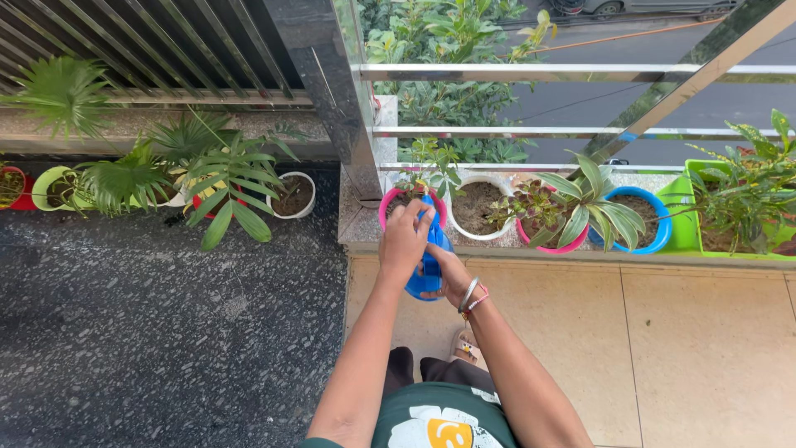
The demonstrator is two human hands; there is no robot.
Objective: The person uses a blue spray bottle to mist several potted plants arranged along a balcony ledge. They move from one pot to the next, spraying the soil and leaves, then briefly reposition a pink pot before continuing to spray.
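Both my hands hold a blue plastic spray bottle (pixel 429 267) in front of me. My left hand (pixel 405 241) wraps over its top, fingers closed around the upper part. My right hand (pixel 448 274), with bangles on the wrist, cups the bottle's body from below. The bottle's top points at a pink pot (pixel 387 206) with a small green plant on the stone ledge (pixel 355 228). Most of the bottle is hidden by my fingers.
More pots line the ledge: a white pot (pixel 474 234), a pink pot with striped leaves (pixel 564 246), a blue pot (pixel 657 217), a green planter (pixel 685 217). A steel railing (pixel 531 73) runs behind. Palm-like plants in pots (pixel 292 197) stand left on dark speckled floor.
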